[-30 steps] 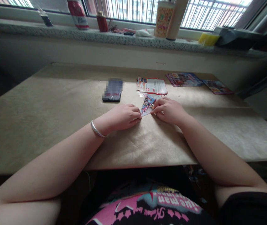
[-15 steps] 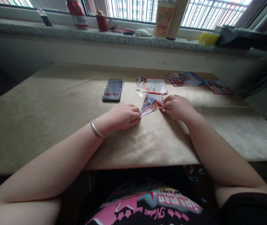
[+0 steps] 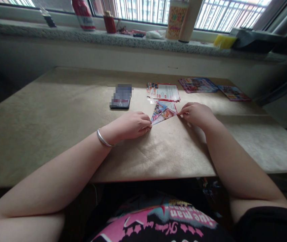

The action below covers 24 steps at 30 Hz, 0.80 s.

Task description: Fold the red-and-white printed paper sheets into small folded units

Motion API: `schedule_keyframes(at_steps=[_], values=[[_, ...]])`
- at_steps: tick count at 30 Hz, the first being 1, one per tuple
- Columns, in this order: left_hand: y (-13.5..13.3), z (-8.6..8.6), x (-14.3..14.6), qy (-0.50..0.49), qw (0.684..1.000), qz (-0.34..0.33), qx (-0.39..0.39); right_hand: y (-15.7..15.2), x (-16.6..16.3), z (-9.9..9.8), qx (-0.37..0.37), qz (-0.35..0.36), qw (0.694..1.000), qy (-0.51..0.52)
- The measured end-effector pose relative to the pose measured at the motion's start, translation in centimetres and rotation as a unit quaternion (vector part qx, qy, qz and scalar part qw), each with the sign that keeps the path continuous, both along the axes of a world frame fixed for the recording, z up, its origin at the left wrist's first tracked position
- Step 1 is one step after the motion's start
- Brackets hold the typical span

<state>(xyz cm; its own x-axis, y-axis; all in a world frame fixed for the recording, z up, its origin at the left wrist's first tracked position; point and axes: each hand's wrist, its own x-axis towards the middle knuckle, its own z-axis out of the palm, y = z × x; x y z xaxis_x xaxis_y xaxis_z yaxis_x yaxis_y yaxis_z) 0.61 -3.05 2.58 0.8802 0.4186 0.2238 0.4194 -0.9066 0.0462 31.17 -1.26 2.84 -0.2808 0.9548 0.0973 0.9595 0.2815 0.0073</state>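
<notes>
A printed paper card (image 3: pixel 165 113), folded into a pointed shape with colourful pictures on it, lies on the table between my hands. Its near left corner is pinched under the fingertips of my left hand (image 3: pixel 137 125), which wears a silver bangle at the wrist. At the card's right corner, my right hand (image 3: pixel 196 115) presses with closed thumb and finger. Just behind the folded card rests a loose pile of white and red printed cards (image 3: pixel 166 92). A phone (image 3: pixel 121 96), partly blurred out, lies behind my left hand.
More colourful cards (image 3: pixel 199 85) lie at the back right, with another small stack (image 3: pixel 234 92) beside them. On the stone windowsill (image 3: pixel 123 39) stand a red can (image 3: pixel 83 15), a red lighter (image 3: pixel 109 23), a patterned cup (image 3: pixel 176 20) and a yellow item (image 3: pixel 224 41).
My right hand has slid a little to the right along the card's near edge, out to its right corner. My left hand stays on the left corner.
</notes>
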Motion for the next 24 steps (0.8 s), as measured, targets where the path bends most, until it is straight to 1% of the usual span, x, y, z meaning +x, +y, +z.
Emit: schedule_keyframes(at_steps=[3,5,7,8,10,11,13,16,20,24], values=[[0.0,0.0,0.0,0.001,1.000,0.004,-0.004,-0.2,-0.2,-0.2,0.036,0.005,0.999,-0.006],[0.0,0.0,0.0,0.002,1.000,0.007,-0.008,-0.5,-0.9,-0.4,0.080,0.038,0.996,-0.010],[-0.1,0.0,0.0,-0.001,1.000,0.007,-0.012,-1.0,-2.0,-0.7,0.113,0.098,0.989,0.008],[-0.1,0.0,0.0,-0.003,1.000,0.006,-0.012,-1.3,-2.7,-0.8,0.117,0.145,0.982,0.026],[-0.1,0.1,0.0,-0.005,1.000,0.003,-0.014,-1.9,-4.3,-1.1,0.097,0.244,0.963,0.057],[-0.1,0.1,0.0,-0.005,1.000,0.003,-0.014,-2.1,-5.1,-1.2,0.080,0.279,0.955,0.066],[0.0,0.1,0.0,0.002,1.000,0.006,-0.018,-2.5,-6.3,-1.5,0.069,0.321,0.942,0.065],[0.1,0.0,0.0,0.011,1.000,0.010,-0.023,-2.6,-7.2,-1.8,0.067,0.330,0.940,0.054],[0.2,-0.1,-0.1,0.005,0.999,0.010,-0.030,-2.3,-7.0,-1.9,0.069,0.345,0.934,0.059],[0.1,-0.1,-0.2,0.003,0.999,0.015,-0.040,-2.3,-6.9,-1.7,0.077,0.332,0.940,0.023]])
